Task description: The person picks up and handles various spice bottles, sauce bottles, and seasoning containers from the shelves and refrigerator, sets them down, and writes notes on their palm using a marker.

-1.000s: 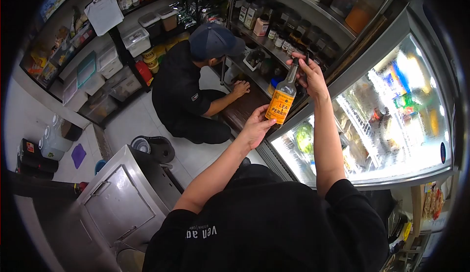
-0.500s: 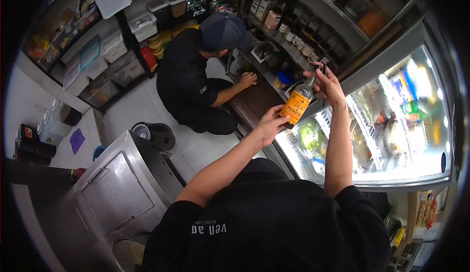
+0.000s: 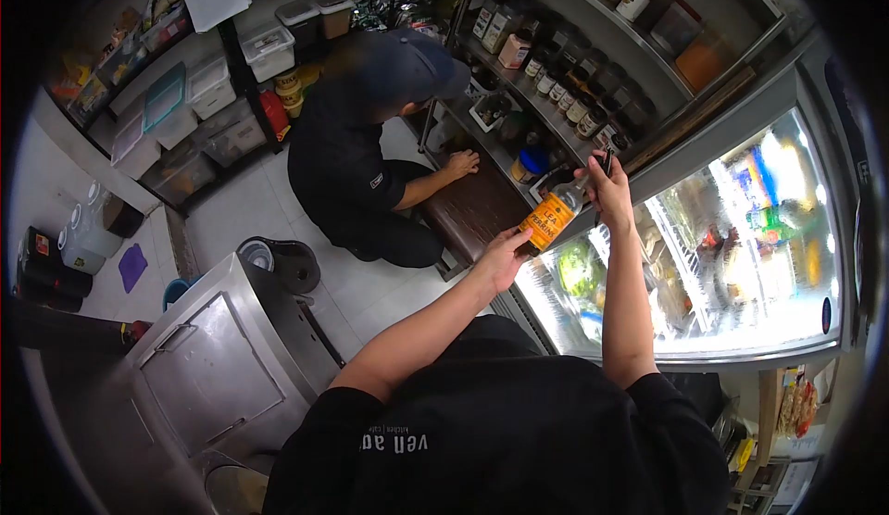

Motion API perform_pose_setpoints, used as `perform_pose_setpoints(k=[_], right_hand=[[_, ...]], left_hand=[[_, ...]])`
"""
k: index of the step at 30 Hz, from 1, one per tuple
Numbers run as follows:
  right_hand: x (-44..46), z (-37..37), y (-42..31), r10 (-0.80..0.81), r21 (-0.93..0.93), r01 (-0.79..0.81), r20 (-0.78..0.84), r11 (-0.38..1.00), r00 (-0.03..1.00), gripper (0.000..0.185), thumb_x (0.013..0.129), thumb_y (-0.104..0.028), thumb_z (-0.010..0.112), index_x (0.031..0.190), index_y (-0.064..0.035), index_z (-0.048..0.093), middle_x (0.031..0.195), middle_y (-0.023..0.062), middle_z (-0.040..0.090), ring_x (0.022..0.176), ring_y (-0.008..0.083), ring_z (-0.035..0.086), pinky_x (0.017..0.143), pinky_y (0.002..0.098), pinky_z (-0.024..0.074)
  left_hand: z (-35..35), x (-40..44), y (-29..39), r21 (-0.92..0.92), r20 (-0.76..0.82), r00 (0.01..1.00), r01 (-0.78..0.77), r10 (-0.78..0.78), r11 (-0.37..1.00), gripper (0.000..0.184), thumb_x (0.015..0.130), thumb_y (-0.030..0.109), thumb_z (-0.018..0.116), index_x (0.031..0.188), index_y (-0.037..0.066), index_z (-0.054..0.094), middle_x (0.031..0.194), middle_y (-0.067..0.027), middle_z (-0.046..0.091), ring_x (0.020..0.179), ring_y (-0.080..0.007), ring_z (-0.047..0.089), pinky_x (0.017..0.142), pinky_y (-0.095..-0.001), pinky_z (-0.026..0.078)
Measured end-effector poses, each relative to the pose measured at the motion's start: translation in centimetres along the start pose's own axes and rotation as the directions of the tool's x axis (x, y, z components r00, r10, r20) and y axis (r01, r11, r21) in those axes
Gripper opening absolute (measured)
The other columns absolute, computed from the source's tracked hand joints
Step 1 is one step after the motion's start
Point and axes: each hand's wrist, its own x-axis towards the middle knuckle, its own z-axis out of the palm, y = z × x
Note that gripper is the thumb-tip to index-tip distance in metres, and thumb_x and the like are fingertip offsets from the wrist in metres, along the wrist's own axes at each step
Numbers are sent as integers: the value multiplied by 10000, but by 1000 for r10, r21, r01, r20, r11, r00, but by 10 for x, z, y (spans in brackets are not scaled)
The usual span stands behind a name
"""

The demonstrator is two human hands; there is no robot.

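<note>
My left hand [image 3: 501, 260] is wrapped around the lower part of a Worcestershire sauce bottle [image 3: 550, 216] with an orange Lea & Perrins label. The bottle is tilted, its neck pointing up and right towards my right hand [image 3: 609, 195]. Between the closed fingers of that hand is a thin black pen-like thing [image 3: 607, 161]; its exact kind is unclear. Those fingers are close beside the bottle's top, and whether they touch it I cannot tell.
A crouching person [image 3: 370, 144] in a cap rests a hand on a brown padded bench [image 3: 468, 207]. Shelves with several spice jars [image 3: 574, 107] stand ahead. A lit glass-fronted fridge [image 3: 722, 237] is at right, a steel cabinet [image 3: 208, 367] at lower left. Lidded bins [image 3: 269, 49] line the back shelves.
My right hand has come down from around the bottle's neck, its fingers now more closed on the black thing. The bottle has shifted slightly left in view. The crouching person's head has turned lower.
</note>
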Motion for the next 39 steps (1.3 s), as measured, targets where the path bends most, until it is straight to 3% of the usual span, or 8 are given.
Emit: perform_pose_setpoints(k=[3,7,12,22,32,39], right_hand=[[-5,8,-3,-10,-26,8,-79,1000,997,305,915,-268,643,1141,-115,508,790,71,670,436,56,407,353,200,252],[-9,15,-10,-33,-52,26,-148,998,989,318,890,-272,675,1113,-109,517,780,64,662,426,54,402,351,205,254],[-12,13,-16,-27,1,27,-135,1000,991,329,902,-267,664,1145,-106,514,801,67,668,441,48,414,348,196,251],[1,-7,0,39,105,-27,-110,994,993,318,951,-207,582,1232,-93,485,912,75,677,488,65,448,372,205,266],[7,-14,5,59,94,-49,-101,994,993,376,941,-229,600,1273,-99,480,917,60,674,501,67,461,397,199,279],[9,-14,2,16,-8,-18,-137,1000,990,369,934,-226,608,1254,-81,495,897,54,665,475,66,458,390,208,305]], left_hand=[[-6,2,-7,-111,-93,994,44,-55,993,400,943,213,593,1273,21,472,1235,-65,541,1164,-182,496,1048,-357,362],[-7,2,-6,-108,-114,991,56,-68,993,454,939,206,601,1335,69,426,1261,-66,519,1163,-194,497,1056,-379,369],[-3,-4,9,-68,-97,995,17,-23,998,587,914,83,609,1420,184,329,1291,-54,480,1186,-194,490,1041,-399,395],[1,4,5,-32,-75,989,-127,124,991,674,834,-130,561,1379,215,365,1322,-32,419,1192,-184,482,1039,-364,394],[-3,16,-4,-36,-81,991,-109,106,993,649,831,-142,548,1352,199,366,1323,-40,417,1189,-197,484,1025,-355,407],[-1,22,-4,-49,-118,993,-22,16,999,603,912,-18,533,1419,225,314,1330,-58,437,1219,-201,462,1059,-414,364]])
